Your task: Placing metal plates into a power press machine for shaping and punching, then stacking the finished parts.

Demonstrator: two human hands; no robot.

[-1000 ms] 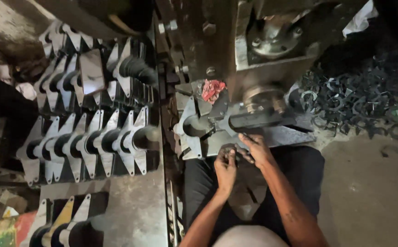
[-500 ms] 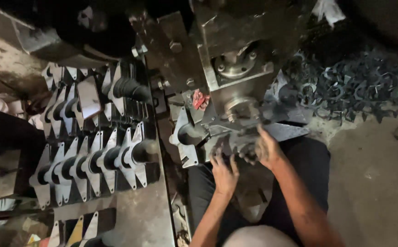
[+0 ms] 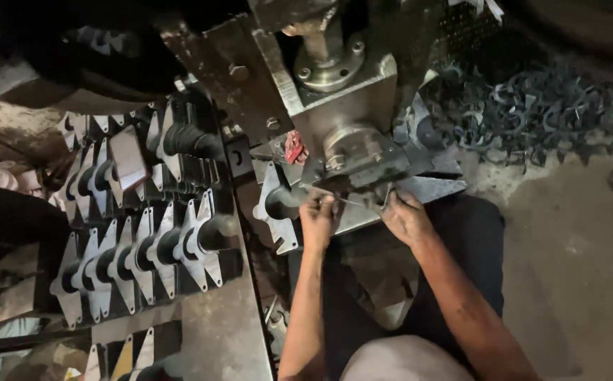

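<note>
Your left hand (image 3: 318, 220) and right hand (image 3: 405, 216) are both up at the press die (image 3: 363, 166), fingers curled and pinching a thin flat metal piece (image 3: 354, 202) between them, just under the tool head. You look to be seating that blank, so the step in hand is loading. Judging by this, it wants to lie square before anything else, with fingers clear. Stamped plates (image 3: 144, 254) hang on rods to your left; scrap offcuts (image 3: 532, 113) lie heaped at right.
</note>
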